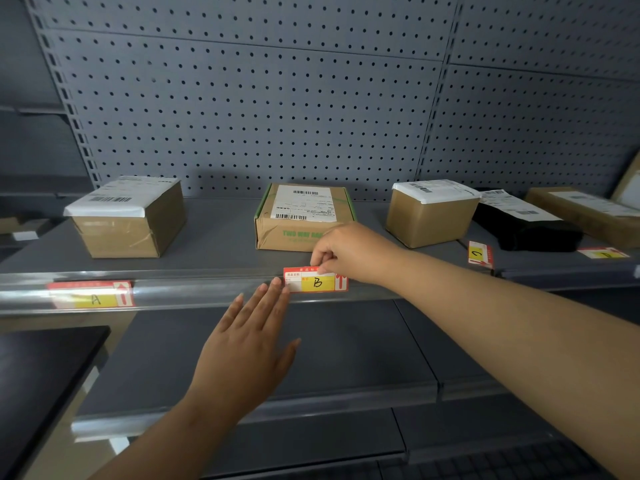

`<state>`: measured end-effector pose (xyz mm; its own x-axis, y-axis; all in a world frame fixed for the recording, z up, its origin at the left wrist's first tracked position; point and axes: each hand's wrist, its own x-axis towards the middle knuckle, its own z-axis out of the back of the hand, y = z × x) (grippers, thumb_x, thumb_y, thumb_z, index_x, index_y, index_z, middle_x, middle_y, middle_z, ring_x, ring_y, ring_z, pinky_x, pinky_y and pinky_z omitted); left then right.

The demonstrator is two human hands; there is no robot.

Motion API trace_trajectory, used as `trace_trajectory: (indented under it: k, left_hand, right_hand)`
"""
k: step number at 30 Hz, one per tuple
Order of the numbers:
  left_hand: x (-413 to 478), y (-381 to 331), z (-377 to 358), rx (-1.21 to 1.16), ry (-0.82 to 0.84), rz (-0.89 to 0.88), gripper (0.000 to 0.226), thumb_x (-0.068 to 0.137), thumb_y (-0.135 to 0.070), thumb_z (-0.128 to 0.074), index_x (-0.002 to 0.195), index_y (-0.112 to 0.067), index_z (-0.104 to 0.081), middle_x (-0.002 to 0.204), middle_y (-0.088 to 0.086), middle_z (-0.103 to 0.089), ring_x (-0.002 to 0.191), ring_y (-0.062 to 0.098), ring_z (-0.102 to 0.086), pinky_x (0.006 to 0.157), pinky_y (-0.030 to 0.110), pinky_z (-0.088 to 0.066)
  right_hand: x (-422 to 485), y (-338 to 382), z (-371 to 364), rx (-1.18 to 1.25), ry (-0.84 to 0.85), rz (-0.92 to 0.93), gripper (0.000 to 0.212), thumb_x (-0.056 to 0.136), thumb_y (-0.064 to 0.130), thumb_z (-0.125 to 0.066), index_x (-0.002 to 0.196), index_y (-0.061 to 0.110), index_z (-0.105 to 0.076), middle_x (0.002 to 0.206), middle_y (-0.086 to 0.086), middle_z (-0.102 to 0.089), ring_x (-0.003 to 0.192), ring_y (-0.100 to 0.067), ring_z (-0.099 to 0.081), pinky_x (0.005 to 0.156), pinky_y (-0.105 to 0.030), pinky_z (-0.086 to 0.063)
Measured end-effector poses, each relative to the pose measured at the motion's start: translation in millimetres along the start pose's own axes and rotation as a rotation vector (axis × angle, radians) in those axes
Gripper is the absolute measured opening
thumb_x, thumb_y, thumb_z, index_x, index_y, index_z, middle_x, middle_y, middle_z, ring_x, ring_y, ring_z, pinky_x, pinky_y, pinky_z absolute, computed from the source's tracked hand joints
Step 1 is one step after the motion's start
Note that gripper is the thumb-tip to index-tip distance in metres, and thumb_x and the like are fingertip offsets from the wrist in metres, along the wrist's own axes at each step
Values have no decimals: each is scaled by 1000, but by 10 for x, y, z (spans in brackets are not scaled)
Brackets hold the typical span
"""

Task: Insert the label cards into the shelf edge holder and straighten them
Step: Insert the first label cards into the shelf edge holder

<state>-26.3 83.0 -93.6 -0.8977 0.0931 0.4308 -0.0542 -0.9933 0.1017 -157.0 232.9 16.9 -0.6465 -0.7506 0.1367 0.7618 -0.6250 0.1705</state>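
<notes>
right hand (348, 252) fingers pinch card B (317, 283) | left hand (247, 344) fingers straight, maybe touching it | parcel (302, 216) behind

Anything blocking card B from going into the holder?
Nothing visible. The right hand pinches card B right at the holder; the left hand touches its left end, and card A sits well clear.

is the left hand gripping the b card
No, the left hand is flat with straight fingers at the left edge of the B card, while the right hand pinches its top edge.
</notes>
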Motion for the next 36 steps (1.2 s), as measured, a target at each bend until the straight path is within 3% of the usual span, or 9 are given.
trace_trajectory:
  k: [6,11,18,28,36]
  left_hand:
    - [52,-6,50,18,-28,-6,68,89,-51,-26,139,-6,-36,144,11,-36,132,24,-32,110,35,-7]
    - [110,25,65,44,-38,17,70,93,-53,-13,139,-5,-35,145,13,-34,134,27,-28,110,39,-10]
    - [167,63,76,80,-50,76,70,88,-52,-23,136,-3,-36,143,15,-36,133,28,-27,110,40,-4]
    - [173,67,111,77,-14,92,71,90,-53,-18,136,-2,-37,142,15,-39,132,26,-29,111,39,-4]
    - [184,6,203,63,-26,81,71,88,-54,-22,136,-4,-39,142,13,-38,132,25,-30,111,37,-2]
  right_hand:
    - [-153,-91,96,56,-63,-28,20,83,19,-69,102,15,-71,100,1,-71,82,-3,-57,80,-20,-47]
    - [-250,-197,108,4,-52,-57,20,84,23,-68,102,16,-72,103,3,-72,82,2,-53,80,-17,-44]
    - [-244,-189,61,-14,-40,-75,16,86,21,-64,98,16,-74,102,3,-72,89,-5,-60,81,-21,-47]
    - [-237,-183,71,9,-19,-102,15,86,21,-65,98,16,-74,102,2,-72,94,-9,-63,87,-28,-50]
    - [-411,-177,209,87,-193,-137,23,86,19,-64,108,13,-69,110,-2,-70,99,-11,-62,80,-14,-39]
